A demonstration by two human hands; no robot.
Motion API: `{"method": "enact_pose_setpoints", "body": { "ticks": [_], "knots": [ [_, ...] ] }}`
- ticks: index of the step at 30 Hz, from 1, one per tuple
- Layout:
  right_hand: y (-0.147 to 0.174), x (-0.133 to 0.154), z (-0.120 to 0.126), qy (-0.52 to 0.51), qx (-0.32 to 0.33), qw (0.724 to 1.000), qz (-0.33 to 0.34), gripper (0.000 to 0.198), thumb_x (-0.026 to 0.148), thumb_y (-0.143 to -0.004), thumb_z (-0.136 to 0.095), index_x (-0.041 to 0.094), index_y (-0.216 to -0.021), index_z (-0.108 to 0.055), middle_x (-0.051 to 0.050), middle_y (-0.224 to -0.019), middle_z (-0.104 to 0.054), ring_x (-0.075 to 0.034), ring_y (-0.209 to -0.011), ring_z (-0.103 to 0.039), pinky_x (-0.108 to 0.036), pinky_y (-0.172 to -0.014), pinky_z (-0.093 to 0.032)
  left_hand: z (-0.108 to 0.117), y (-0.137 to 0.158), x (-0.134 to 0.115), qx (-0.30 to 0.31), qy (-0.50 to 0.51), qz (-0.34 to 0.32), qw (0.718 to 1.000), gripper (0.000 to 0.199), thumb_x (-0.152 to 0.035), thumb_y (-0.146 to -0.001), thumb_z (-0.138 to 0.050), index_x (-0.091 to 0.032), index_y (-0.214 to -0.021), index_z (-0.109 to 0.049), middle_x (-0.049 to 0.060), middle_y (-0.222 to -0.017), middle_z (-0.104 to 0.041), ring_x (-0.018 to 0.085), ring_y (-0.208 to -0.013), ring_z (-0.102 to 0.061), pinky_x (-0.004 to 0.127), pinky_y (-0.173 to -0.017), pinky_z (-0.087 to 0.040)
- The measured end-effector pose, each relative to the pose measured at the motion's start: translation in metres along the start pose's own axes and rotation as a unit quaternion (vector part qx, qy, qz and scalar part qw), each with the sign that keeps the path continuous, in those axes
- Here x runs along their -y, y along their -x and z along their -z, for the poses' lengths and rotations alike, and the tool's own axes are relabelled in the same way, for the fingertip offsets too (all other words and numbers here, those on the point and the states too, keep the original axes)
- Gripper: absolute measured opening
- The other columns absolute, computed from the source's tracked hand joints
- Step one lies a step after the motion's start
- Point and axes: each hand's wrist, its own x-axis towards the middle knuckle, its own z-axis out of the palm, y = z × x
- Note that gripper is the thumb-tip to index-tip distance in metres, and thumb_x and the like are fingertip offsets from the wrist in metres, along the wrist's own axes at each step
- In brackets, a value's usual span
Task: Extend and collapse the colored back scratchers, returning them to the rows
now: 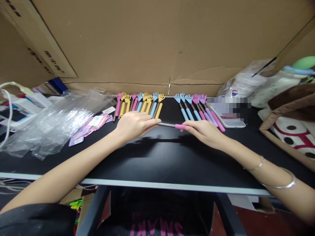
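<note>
Above the black table, my left hand [135,125] and my right hand [204,131] are both closed on one back scratcher [169,125], held about level between them. Its metal rod runs into my left fingers, and my right fingers grip its pink part; both ends are hidden. Behind my left hand lies a row of pink, yellow and blue back scratchers [155,108], hand-shaped heads toward the wall. Beyond my right hand is a second group of blue, pink and purple back scratchers [189,113].
Clear plastic bags [56,121] and printed cards [91,126] lie on the left, near white devices with a cable [36,101]. On the right are a phone [233,123], a bagged cup [248,85], a bottle [278,88] and a brown bag [290,124]. Cardboard [147,42] walls the back.
</note>
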Motion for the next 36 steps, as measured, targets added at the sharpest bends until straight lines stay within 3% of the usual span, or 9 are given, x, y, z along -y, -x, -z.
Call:
{"method": "enact_pose_setpoints", "body": {
  "ticks": [4,8,14,18,21,25,27,30,36],
  "knots": [
    [-0.002,0.0,0.001,-0.079,0.037,0.996,0.002,0.046,0.049,-0.1,-0.031,0.02,-0.094,-0.067,-0.004,-0.083,-0.071,-0.018,-0.073,-0.065,-0.027,-0.069,-0.043,0.002,-0.001,-0.001,-0.013,-0.036,-0.031,0.999,0.024,-0.031,-0.099,-0.051,-0.025,-0.096,-0.075,-0.003,-0.058,-0.062,0.01,-0.054,-0.056,0.025,-0.052,-0.031],
    [-0.002,-0.003,0.0,-0.082,0.037,0.996,-0.004,0.045,0.05,-0.099,-0.034,0.02,-0.098,-0.068,-0.005,-0.088,-0.072,-0.018,-0.078,-0.066,-0.028,-0.073,-0.044,0.002,-0.002,-0.003,0.001,-0.012,-0.025,1.0,0.023,-0.03,-0.098,-0.052,-0.022,-0.095,-0.074,-0.002,-0.059,-0.064,0.01,-0.055,-0.057,0.024,-0.051,-0.031],
    [0.0,-0.004,0.0,0.018,-0.001,1.0,0.009,0.043,0.049,-0.1,-0.034,0.024,-0.106,-0.069,-0.003,-0.086,-0.075,-0.017,-0.076,-0.069,-0.026,-0.065,-0.042,-0.006,0.002,-0.004,0.033,0.057,0.017,0.998,0.027,-0.038,-0.099,-0.05,-0.023,-0.099,-0.073,-0.002,-0.072,-0.074,0.01,-0.058,-0.064,0.022,-0.049,-0.033],
    [0.003,0.0,0.0,0.142,-0.086,0.985,0.042,0.04,0.046,-0.1,-0.038,0.023,-0.099,-0.07,-0.001,-0.079,-0.075,-0.015,-0.067,-0.068,-0.024,-0.053,-0.036,-0.009,0.004,-0.006,0.06,0.12,0.071,0.988,0.034,-0.043,-0.1,-0.047,-0.024,-0.099,-0.075,0.001,-0.081,-0.077,0.013,-0.064,-0.069,0.021,-0.052,-0.036],
    [0.005,0.003,0.001,0.205,-0.153,0.962,0.093,0.037,0.044,-0.1,-0.042,0.021,-0.093,-0.07,-0.002,-0.079,-0.076,-0.014,-0.069,-0.069,-0.024,-0.052,-0.035,-0.008,0.002,-0.005,0.144,0.22,0.127,0.956,0.034,-0.044,-0.099,-0.047,-0.024,-0.104,-0.074,0.001,-0.082,-0.077,0.014,-0.064,-0.069,0.021,-0.055,-0.038],
    [0.005,0.006,0.002,0.244,-0.191,0.937,0.159,0.035,0.044,-0.099,-0.047,0.019,-0.089,-0.07,-0.001,-0.079,-0.076,-0.011,-0.067,-0.068,-0.024,-0.052,-0.035,-0.006,-0.002,-0.003,0.27,0.4,0.165,0.86,0.032,-0.04,-0.099,-0.048,-0.021,-0.107,-0.072,-0.003,-0.065,-0.069,0.011,-0.059,-0.063,0.018,-0.059,-0.04],
    [0.004,0.006,0.002,0.249,-0.196,0.933,0.17,0.033,0.043,-0.098,-0.048,0.019,-0.09,-0.07,0.0,-0.079,-0.076,-0.011,-0.067,-0.067,-0.023,-0.053,-0.037,-0.005,-0.003,-0.003,0.293,0.43,0.175,0.836,0.031,-0.04,-0.099,-0.048,-0.021,-0.107,-0.071,-0.004,-0.06,-0.065,0.01,-0.058,-0.061,0.017,-0.06,-0.04],
    [0.003,0.004,0.0,0.24,-0.195,0.934,0.177,0.03,0.041,-0.098,-0.049,0.019,-0.092,-0.07,0.0,-0.08,-0.076,-0.011,-0.068,-0.068,-0.023,-0.055,-0.039,-0.004,-0.003,-0.005,0.29,0.388,0.185,0.855,0.03,-0.039,-0.098,-0.05,-0.022,-0.107,-0.072,-0.003,-0.063,-0.067,0.011,-0.059,-0.061,0.018,-0.059,-0.039],
    [0.002,-0.003,-0.006,0.198,-0.164,0.952,0.168,0.034,0.042,-0.1,-0.043,0.019,-0.098,-0.068,-0.003,-0.087,-0.077,-0.013,-0.073,-0.071,-0.022,-0.059,-0.044,-0.001,-0.002,-0.008,0.21,0.225,0.122,0.944,0.031,-0.041,-0.097,-0.051,-0.023,-0.107,-0.074,0.002,-0.077,-0.076,0.014,-0.061,-0.067,0.021,-0.055,-0.036]
  ]
}}
